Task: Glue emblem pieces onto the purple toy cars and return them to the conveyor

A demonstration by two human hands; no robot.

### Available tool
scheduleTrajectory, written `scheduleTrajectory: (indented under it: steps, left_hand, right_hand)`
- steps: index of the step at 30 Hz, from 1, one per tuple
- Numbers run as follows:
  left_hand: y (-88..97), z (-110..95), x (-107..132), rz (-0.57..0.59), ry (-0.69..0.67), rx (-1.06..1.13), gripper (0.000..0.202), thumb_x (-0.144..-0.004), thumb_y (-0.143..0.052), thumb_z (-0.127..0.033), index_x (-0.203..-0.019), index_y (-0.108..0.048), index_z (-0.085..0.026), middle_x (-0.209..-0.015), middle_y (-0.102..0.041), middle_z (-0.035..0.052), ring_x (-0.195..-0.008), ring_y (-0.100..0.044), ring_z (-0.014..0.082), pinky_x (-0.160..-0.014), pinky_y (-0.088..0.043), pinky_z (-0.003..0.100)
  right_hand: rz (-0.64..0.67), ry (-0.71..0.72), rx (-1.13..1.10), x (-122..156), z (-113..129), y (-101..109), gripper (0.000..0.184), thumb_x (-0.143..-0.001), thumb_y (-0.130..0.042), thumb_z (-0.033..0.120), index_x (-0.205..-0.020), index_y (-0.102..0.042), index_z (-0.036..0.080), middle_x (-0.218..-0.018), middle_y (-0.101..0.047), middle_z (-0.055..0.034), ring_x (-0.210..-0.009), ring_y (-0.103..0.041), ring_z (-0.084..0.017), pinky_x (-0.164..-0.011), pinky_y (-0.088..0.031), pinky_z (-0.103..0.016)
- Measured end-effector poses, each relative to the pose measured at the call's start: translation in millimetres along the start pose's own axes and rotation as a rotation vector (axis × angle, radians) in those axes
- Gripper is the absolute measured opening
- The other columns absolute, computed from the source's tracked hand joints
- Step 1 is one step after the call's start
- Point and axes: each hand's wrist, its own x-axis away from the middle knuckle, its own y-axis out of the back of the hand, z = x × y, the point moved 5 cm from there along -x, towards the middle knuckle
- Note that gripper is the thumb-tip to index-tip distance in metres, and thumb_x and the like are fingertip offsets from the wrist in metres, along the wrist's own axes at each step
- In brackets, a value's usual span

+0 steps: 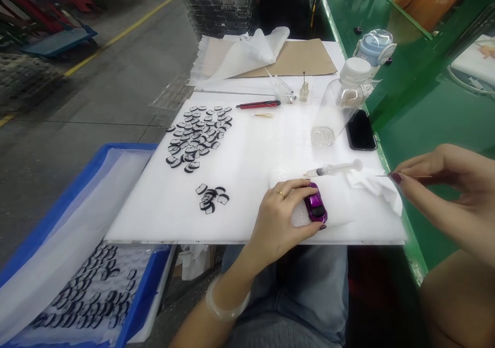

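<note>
Hands (279,215), purple car (316,202), syringe (333,169) beyond, bottle (335,108)

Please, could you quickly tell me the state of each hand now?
Left hand: closed on the purple toy car, gripping its ends.
Right hand: closed, pinching a thin stick.

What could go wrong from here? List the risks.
The syringe lies close behind the purple toy car, so the left hand might nudge it. Loose black-edged pieces near the left edge of the table could fall. The clear bottle, if bumped, might topple onto the phone beside it.
</note>
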Motion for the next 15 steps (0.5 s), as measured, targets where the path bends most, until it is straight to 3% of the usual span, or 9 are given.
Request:
scheduleTrajectory:
  steps: [3, 8, 12, 15]
  left_hand:
    - [-0.3, 1, 0, -0.013, 0.002, -0.008, 0.052, -0.066, -0.086, -0.021, -0.114, -0.065, -0.023, -0.125, -0.065, 0.006, -0.116, -0.061, 0.0273, -0.097, -0.046, 0.046]
    - [-2.8, 2, 1, -0.012, -0.014, -0.028, 0.053, -0.063, -0.086, -0.02, -0.112, -0.064, -0.023, -0.123, -0.066, 0.006, -0.114, -0.062, 0.0286, -0.095, -0.047, 0.046]
    - [-4.1, 2, 0, -0.016, -0.015, -0.034, 0.052, -0.063, -0.085, -0.02, -0.11, -0.065, -0.023, -0.121, -0.066, 0.0062, -0.112, -0.062, 0.0289, -0.094, -0.048, 0.046]
    - [-4.6, 2, 0, -0.021, -0.008, -0.037, 0.051, -0.063, -0.084, -0.019, -0.11, -0.065, -0.023, -0.121, -0.065, 0.0063, -0.112, -0.062, 0.0286, -0.094, -0.048, 0.047]
  right_hand:
    - [0.024, 0.006, -0.054, -13, -9, -16, 0.014, -0.083, -0.063, 0.037, -0.076, -0.063, 0.025, -0.076, -0.068, -0.0008, -0.068, -0.064, -0.021, -0.057, -0.047, -0.032]
    - [0.146, -0.053, -0.197, -51, -9, -64, 0.012, -0.078, -0.062, 0.028, -0.071, -0.06, 0.018, -0.065, -0.061, -0.0011, -0.056, -0.053, -0.014, -0.054, -0.039, -0.027]
    - [0.358, -0.022, -0.24, -70, 1, -106, 0.01, -0.074, -0.062, 0.021, -0.066, -0.058, 0.017, -0.056, -0.054, 0.0017, -0.053, -0.047, -0.012, -0.053, -0.033, -0.026]
    - [0.505, 0.035, -0.23, -67, 3, -116, 0.002, -0.073, -0.061, 0.017, -0.074, -0.062, 0.016, -0.072, -0.065, -0.0016, -0.062, -0.055, -0.014, -0.057, -0.038, -0.025]
